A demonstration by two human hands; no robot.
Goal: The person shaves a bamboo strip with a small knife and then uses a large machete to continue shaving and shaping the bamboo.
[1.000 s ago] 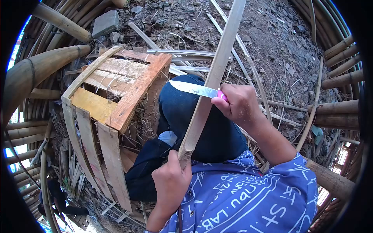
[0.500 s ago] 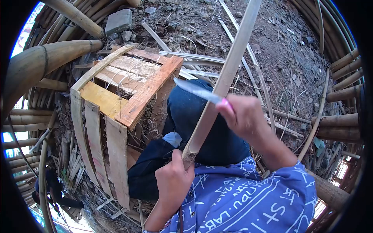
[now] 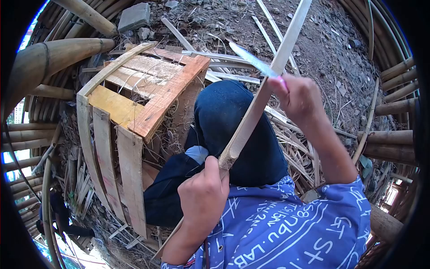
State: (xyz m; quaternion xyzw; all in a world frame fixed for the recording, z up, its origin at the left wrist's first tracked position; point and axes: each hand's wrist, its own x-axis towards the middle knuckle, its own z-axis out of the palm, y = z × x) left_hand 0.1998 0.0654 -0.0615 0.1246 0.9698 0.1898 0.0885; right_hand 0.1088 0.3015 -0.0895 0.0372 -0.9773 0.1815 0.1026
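A long split bamboo strip (image 3: 251, 115) slants across my lap, from lower centre up past the top edge. My left hand (image 3: 204, 193) is closed round it near a node, thumb along the strip. My right hand (image 3: 302, 98) grips a knife (image 3: 252, 59) by its pink handle, which is mostly covered by the fingers. The blade points up and left, crossing the strip at its upper part. Beneath the strip is my bent knee (image 3: 224, 110) in dark trousers.
A slatted wooden crate (image 3: 168, 101) with shavings on top stands left of my knee. Bamboo strips and shavings (image 3: 293, 154) litter the ground. Thick bamboo poles (image 3: 67, 54) and a grey block (image 3: 134, 17) lie upper left. Another person (image 3: 60, 215) is partly visible lower left.
My right hand and the knife have moved up and to the right along the strip. My left hand has risen slightly, with the strip shifting a little right.
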